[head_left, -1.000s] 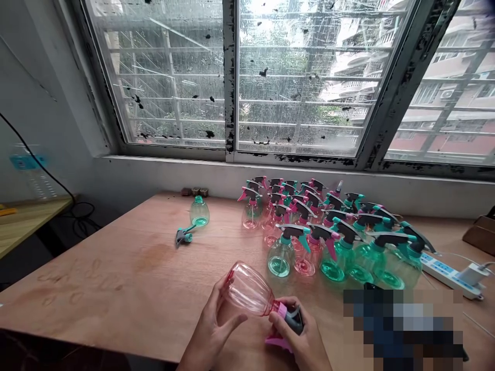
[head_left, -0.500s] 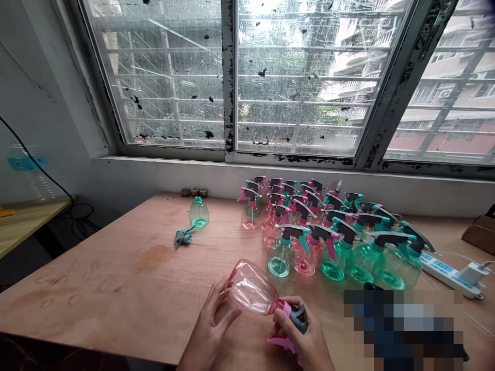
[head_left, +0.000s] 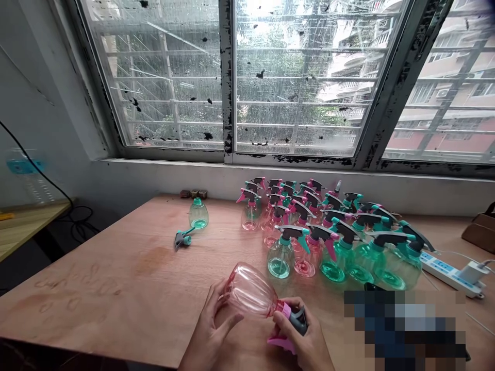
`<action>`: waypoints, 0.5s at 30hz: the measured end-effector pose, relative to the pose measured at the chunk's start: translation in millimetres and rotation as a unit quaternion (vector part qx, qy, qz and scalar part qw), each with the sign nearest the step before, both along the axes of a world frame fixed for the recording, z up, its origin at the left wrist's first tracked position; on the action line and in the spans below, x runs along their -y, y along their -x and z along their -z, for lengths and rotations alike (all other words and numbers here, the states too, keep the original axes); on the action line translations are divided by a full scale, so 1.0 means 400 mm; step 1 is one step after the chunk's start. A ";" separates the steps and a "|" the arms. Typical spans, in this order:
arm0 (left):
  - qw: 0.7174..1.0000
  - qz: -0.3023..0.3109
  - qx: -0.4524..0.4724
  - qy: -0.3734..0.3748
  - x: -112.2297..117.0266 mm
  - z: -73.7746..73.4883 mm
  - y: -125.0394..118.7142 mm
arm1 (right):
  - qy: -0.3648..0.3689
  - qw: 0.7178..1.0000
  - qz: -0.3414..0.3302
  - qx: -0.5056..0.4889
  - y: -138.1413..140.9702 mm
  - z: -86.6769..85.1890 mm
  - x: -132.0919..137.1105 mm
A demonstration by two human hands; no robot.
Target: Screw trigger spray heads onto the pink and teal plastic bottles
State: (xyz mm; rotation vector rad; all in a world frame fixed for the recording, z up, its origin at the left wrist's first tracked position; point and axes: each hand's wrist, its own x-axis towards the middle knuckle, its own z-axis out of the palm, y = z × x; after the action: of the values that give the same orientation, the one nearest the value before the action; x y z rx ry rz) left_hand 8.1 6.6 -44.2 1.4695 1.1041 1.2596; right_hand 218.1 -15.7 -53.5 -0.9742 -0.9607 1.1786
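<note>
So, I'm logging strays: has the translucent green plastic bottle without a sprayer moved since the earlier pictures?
No. Judged against the small brown blocks behind it, the green bottle stands in the same spot.

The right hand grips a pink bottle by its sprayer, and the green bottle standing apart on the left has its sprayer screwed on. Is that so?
Not quite: the green bottle has a bare neck; the head view shows a loose sprayer lying in front of it. The right hand does grip the pink bottle by its pink-and-grey sprayer.

Wooden table (head_left: pixel 135 288); spray bottles (head_left: pixel 320 232) atop
</note>
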 end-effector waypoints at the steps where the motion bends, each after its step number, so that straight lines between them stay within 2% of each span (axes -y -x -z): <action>1: 1.000 -0.006 -0.001 -0.002 -0.001 0.001 -0.001 | -0.005 1.000 0.000 0.005 0.000 0.001 0.000; 7: 0.998 -0.016 0.050 0.022 -0.005 -0.007 -0.008 | -0.035 0.997 0.002 0.062 0.002 -0.005 0.003; 15: 1.000 -0.001 0.001 0.002 -0.004 -0.005 -0.005 | -0.012 1.000 0.001 0.016 0.002 -0.001 0.002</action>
State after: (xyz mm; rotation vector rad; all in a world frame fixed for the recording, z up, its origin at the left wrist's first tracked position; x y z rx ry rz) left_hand 10.0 8.2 -42.0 1.4639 1.1058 1.2583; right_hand 217.1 -16.5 -53.0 -0.9771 -0.9970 1.1506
